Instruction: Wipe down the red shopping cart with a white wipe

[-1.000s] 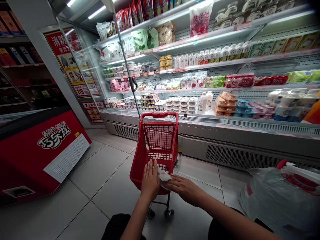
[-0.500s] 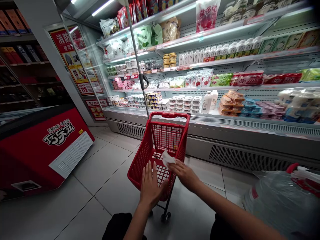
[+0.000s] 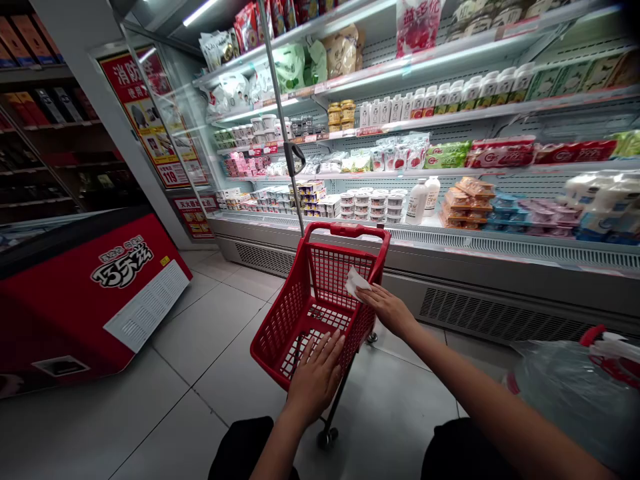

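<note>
In front of me stands a red plastic shopping cart (image 3: 285, 330) with grid walls and dark wheels. My right hand (image 3: 387, 307) is closed on a crumpled white tissue (image 3: 356, 283) at the upper edge of the cart's right side wall. My left hand (image 3: 316, 373) lies at the cart's near edge with its fingers stretched out over the basket and nothing in them. Whether its palm touches the rim is hidden. Through the basket's grid floor the tiles show, along with a dark strip I cannot make out.
Behind the cart runs a refrigerated display case (image 3: 500, 267) stocked with yogurt cups and bottles. A glass door edge with a handle (image 3: 295, 159) rises behind the cart. At left is a red chest freezer (image 3: 65, 313); at right, a large clear plastic-wrapped container (image 3: 565, 393).
My right hand has moved the tissue up and right along the cart's side. My left hand has shifted right and slightly down. The cart has turned a little.
</note>
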### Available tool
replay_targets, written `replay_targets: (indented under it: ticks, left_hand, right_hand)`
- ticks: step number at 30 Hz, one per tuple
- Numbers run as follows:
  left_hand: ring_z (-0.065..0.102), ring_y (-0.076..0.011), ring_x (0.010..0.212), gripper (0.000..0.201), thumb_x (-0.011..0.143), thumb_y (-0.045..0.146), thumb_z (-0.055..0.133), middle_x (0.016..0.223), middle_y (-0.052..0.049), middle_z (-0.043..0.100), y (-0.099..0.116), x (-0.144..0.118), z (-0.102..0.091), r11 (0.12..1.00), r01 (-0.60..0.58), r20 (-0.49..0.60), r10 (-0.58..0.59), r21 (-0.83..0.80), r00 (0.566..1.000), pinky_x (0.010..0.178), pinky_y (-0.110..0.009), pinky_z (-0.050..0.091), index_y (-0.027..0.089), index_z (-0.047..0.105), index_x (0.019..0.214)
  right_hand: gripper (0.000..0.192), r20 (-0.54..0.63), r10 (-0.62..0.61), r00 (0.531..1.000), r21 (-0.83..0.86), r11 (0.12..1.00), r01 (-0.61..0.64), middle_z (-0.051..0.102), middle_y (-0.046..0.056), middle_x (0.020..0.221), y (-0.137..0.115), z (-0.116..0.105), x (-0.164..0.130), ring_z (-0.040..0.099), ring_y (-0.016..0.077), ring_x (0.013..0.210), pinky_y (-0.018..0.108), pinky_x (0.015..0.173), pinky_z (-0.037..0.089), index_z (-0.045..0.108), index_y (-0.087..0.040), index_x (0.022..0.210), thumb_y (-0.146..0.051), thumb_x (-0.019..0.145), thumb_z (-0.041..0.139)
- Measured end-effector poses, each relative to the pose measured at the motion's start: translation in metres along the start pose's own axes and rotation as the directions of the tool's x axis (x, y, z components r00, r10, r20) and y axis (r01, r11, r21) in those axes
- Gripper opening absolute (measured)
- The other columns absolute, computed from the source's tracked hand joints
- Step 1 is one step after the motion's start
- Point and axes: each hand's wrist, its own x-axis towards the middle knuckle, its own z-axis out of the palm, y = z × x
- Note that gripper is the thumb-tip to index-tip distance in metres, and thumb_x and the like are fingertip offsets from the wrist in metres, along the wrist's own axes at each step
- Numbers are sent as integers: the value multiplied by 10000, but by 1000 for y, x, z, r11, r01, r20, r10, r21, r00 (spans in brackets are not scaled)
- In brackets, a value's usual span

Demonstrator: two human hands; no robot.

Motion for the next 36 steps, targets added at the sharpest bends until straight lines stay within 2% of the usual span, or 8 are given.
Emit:
replay_targets:
  ticks: [6,11,15,19,22,26,32,36]
  left_hand:
    - [332,-200,1540,723,1008,168,381,1685,18,303,-22,-7,-18,998,-40,-44,42,43,998,1296,-478,218,328,111,1659]
    - [350,-276,1531,821,1009,325,462,1685,-108,292,-5,3,-3,996,80,-155,-74,37,985,1240,-478,341,177,-7,1667]
    - [376,-264,1518,808,1041,375,456,1689,-76,282,-2,1,7,991,100,-174,-83,90,981,1235,-470,350,224,-34,1666]
    - [390,-236,1511,756,1051,360,446,1685,-39,298,-19,-8,-1,995,51,-148,-38,87,988,1244,-441,343,256,23,1668]
    - [416,-219,1496,731,1052,358,446,1677,-29,326,-32,-12,-7,998,25,-128,-19,49,992,1234,-420,362,273,60,1667]
    - [459,-219,1468,695,1054,367,444,1628,-29,428,-31,-5,-4,998,60,-163,-56,19,985,1255,-462,327,281,116,1661]
    - [366,-269,1524,753,1046,427,444,1656,-118,366,0,33,18,994,104,-221,-106,-24,969,1243,-482,338,162,102,1661]
    - [354,-243,1530,725,1043,354,444,1666,-92,354,2,39,21,996,67,-183,-75,-52,980,1239,-450,346,194,102,1663]
  right_hand:
    - [580,-36,-38,999,59,997,40,641,95,1438,-66,6,-9,588,238,1338,463,1192,454,547,-169,1472,-1,919,493]
    - [670,-20,-172,985,135,976,174,586,81,1502,-107,2,-8,539,212,1390,441,1215,424,417,-210,1572,-24,932,484]
    - [703,-10,-173,985,99,980,173,615,74,1473,-68,-9,-11,550,217,1379,457,1219,416,366,-204,1599,-29,930,493]
    - [724,-21,-30,999,-17,999,29,590,49,1500,1,-33,-21,564,213,1365,469,1234,385,363,-251,1604,11,931,408]
    - [728,-48,71,996,-86,993,-75,561,49,1528,34,-49,-27,552,227,1378,490,1245,359,361,-255,1606,15,930,380]
    - [719,-103,175,979,-110,976,-187,563,61,1524,24,-50,-28,543,260,1386,510,1223,390,367,-249,1606,-4,931,386]
    - [691,-11,-53,999,-3,999,53,581,41,1509,-39,-25,-17,554,219,1374,446,1226,404,362,-238,1604,-28,949,428]
    - [708,-12,-53,999,-28,998,52,600,34,1491,-9,-38,-22,569,204,1358,454,1244,370,363,-253,1604,-11,940,408]
